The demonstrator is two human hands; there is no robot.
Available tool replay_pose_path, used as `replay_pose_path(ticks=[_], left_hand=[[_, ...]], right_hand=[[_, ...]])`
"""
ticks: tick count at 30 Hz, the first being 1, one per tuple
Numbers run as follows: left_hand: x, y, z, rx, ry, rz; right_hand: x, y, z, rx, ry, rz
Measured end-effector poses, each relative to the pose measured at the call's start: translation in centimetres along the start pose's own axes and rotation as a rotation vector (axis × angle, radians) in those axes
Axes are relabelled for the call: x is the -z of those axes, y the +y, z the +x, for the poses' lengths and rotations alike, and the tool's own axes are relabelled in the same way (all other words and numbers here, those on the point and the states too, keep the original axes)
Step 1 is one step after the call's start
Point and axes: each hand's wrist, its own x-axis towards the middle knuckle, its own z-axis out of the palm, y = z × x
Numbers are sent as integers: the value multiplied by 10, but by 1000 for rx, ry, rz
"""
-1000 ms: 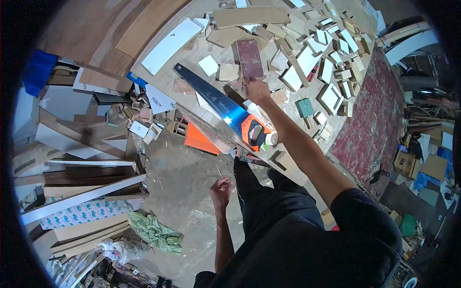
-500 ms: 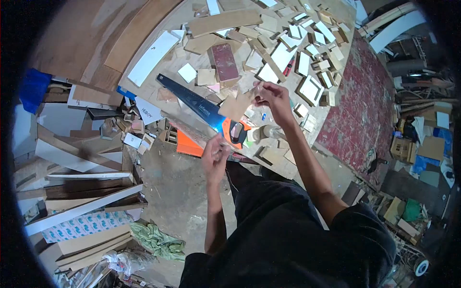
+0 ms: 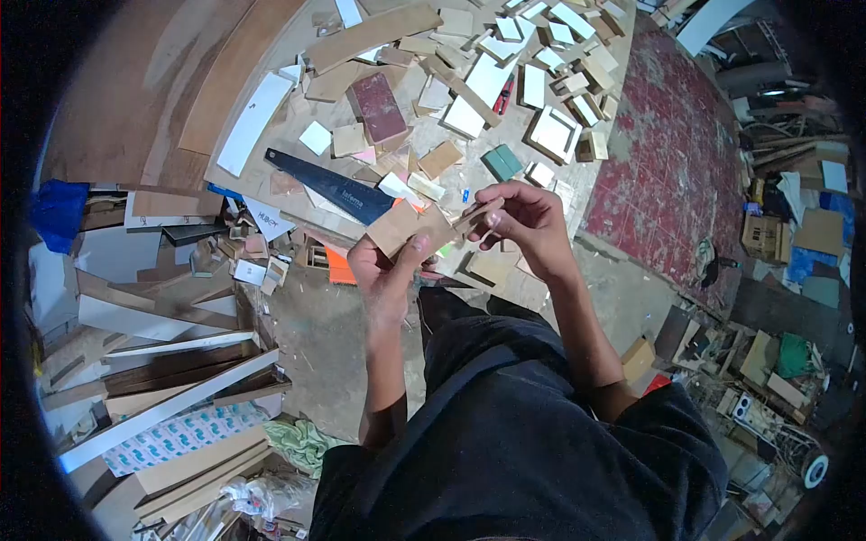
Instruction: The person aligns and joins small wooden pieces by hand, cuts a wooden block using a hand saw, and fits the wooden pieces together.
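Observation:
In front of my body, my left hand (image 3: 383, 275) is closed around a flat light-brown wood piece (image 3: 397, 227), with the thumb pressed on its face. My right hand (image 3: 532, 230) pinches a small thin strip of wood (image 3: 476, 216) at the right end of that piece. Whether the strip is joined to the flat piece or only touches it, I cannot tell. Behind them on the table lies a hand saw (image 3: 334, 187); its handle is hidden by my left hand and the wood. A green block (image 3: 502, 162) sits just beyond my right hand.
Many wood offcuts and white blocks cover the worktable (image 3: 293, 203), among them a dark red board (image 3: 379, 106) and a red tool (image 3: 504, 94). Boards and scraps (image 3: 171, 361) are stacked at the left. A worn red surface (image 3: 658, 171) lies to the right.
My left hand has risen from beside the saw handle and taken hold of the flat wood piece. My right hand now pinches the strip at its end. The view has shifted.

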Motion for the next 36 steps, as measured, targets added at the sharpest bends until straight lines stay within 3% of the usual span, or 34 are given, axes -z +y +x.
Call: replay_pose_path(ticks=[2,7,10,13,14,16,18,20,24,31,34,36], left_hand=[[-6,4,-3,3,-8,23],[-10,11,-8,53,-142,166],[-18,19,-15,-29,-272,372],[-28,22,-18,3,-319,391],[-27,16,-17,-73,-400,449],[-34,14,-23,-144,-485,510],[-46,16,-34,38,-337,342],[-45,6,-36,31,-376,319],[-48,-16,-43,66,-388,206],[-26,-46,-57,213,-326,168],[4,-48,-59,277,-297,391],[25,-45,-59,293,-298,364]], right_hand=[[2,-3,-6,130,26,-169],[14,-31,-25,109,46,-491],[21,-45,-31,150,-183,-859],[28,-38,-37,290,-283,-893],[29,-37,-41,293,-278,-889],[32,-35,-50,160,-309,-726],[40,-27,-59,92,-303,-586],[47,-17,-69,-12,-278,-331],[60,1,-87,-111,-226,-108],[68,20,-87,-237,-264,-190],[62,34,-74,-281,-373,-405],[51,55,-58,-208,-501,-487]])
